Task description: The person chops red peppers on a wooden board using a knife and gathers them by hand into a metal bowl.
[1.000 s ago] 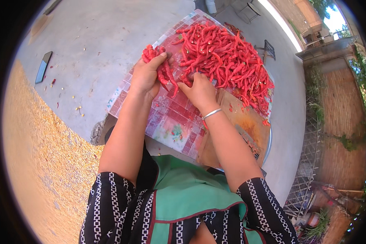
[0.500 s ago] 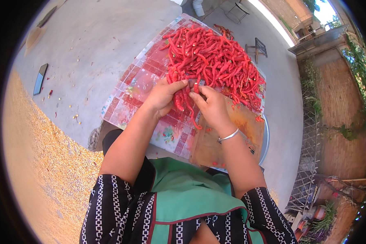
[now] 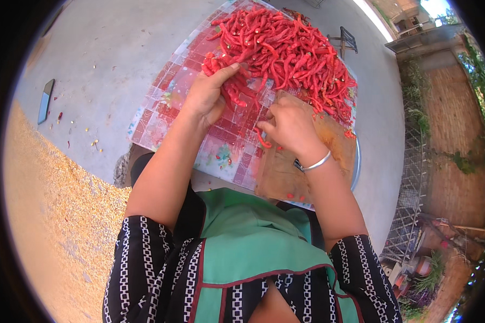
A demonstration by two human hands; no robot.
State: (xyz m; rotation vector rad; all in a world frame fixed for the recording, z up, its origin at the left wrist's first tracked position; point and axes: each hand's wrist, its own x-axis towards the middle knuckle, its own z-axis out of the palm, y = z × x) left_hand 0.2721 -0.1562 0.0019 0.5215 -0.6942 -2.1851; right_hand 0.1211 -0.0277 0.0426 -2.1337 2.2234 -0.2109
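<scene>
Green apron cloth (image 3: 248, 242) and black patterned sleeves (image 3: 145, 269) fill the near edge at 6 o'clock. Just beyond, a brown wooden cutting board (image 3: 285, 175) lies on the desk (image 3: 161, 116), which is covered in a red and white checked sheet. The right hand (image 3: 291, 126), a silver bangle (image 3: 315, 163) on its wrist, hovers over the board's far corner, fingers curled inward on a single red chili (image 3: 262, 141) that hangs beneath them. At 11 o'clock from it, the left hand (image 3: 207, 97) rests on the sheet, fingers clenched around a bunch of chilies at the near edge of the chili heap (image 3: 285, 54). That heap spreads toward 12 o'clock. Far off at 9 o'clock, a dark flat object (image 3: 46, 100) lies on the concrete floor (image 3: 91, 48).
</scene>
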